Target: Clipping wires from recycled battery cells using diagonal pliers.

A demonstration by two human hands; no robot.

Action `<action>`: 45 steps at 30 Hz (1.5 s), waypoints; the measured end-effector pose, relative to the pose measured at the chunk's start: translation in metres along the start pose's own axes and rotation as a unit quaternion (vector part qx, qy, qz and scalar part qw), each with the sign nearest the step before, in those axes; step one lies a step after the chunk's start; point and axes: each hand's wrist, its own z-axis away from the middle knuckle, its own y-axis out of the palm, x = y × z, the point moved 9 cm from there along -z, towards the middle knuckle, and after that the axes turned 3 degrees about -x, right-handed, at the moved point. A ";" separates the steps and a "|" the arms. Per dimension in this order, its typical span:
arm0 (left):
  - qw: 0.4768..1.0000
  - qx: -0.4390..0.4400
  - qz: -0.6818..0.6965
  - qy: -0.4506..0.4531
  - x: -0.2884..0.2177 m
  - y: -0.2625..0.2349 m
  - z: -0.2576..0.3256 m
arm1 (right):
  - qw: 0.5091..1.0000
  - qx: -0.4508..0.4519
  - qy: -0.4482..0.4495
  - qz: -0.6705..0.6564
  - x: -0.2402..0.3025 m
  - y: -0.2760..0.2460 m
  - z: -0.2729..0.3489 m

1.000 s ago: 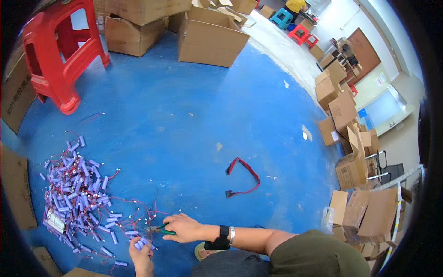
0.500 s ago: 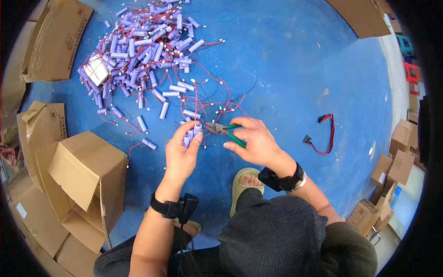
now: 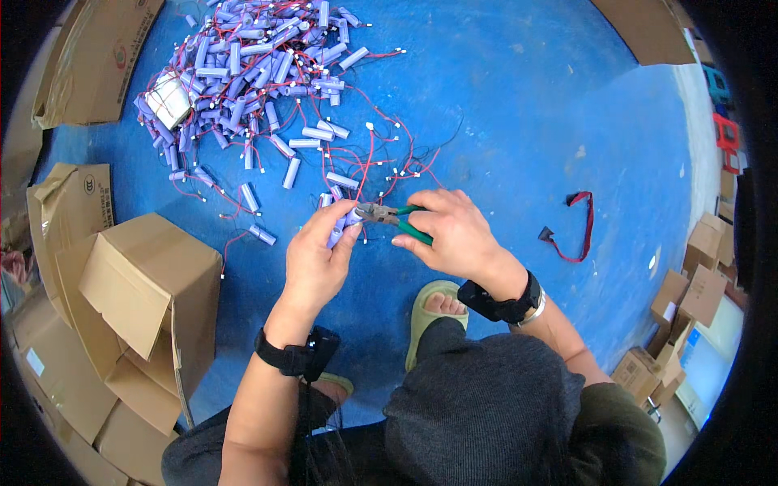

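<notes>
Cells, small lilac cylinders with thin red and black wires ending in white plugs, lie heaped on the glossy blue floor. The heap lies above and left of the hands, loose cells trailing from it down toward them.

The left hand is clamped around a lilac cell, fingers curled about its body, the cell's upper end sticking out past the thumb. The right hand is closed on the green handles of a pair of cutters, whose dull metal head points left and meets the top of the held cell just beside the left thumb. Whether the cutter's blades are shut on a wire cannot be told. Red wires run from the cell upward toward the heap.

Each wrist wears a black band. A foot in a pale green sandal rests on the floor just below the right hand.

Left of the left hand stands an open box of plain brown cardboard, flaps folded out, with flattened cartons beyond it. Right of the right hand, well apart, lies a red and black cable, bent in a loop. More brown boxes are stacked farther right.
</notes>
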 end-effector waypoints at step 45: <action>0.656 -0.082 0.641 -0.390 0.063 0.052 0.039 | 0.998 0.024 -0.001 -0.057 -0.002 0.023 0.023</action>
